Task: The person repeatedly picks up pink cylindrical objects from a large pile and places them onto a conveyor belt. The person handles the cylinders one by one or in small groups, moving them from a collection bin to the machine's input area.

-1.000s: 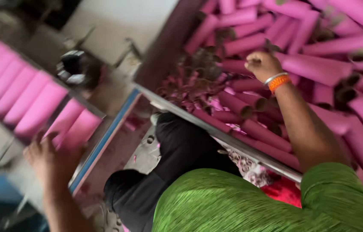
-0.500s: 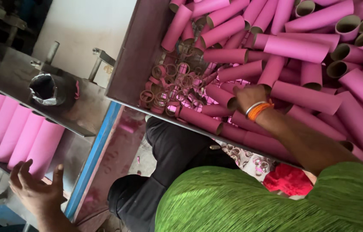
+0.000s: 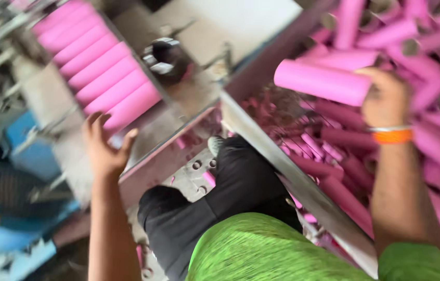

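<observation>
One smooth pink tube (image 3: 321, 81) in right hand (image 3: 386, 99)'s grip; left hand (image 3: 104, 148) open, empty.

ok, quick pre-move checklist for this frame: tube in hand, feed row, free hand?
1. Right hand grips a pink tube, lifted above the bin pile: ok.
2. Grip position: hand is at the tube's end, most of the tube sticks out sideways: ok, but off-centre.
3. Left hand empty, fingers spread, beside the row of pink tubes on the metal tray: ok.
4. Whether the left hand touches the row: cannot tell, frame is blurred.
5. Free slot in the row for another tube: cannot tell.
6. Tube undamaged: cannot tell, motion blur.
</observation>
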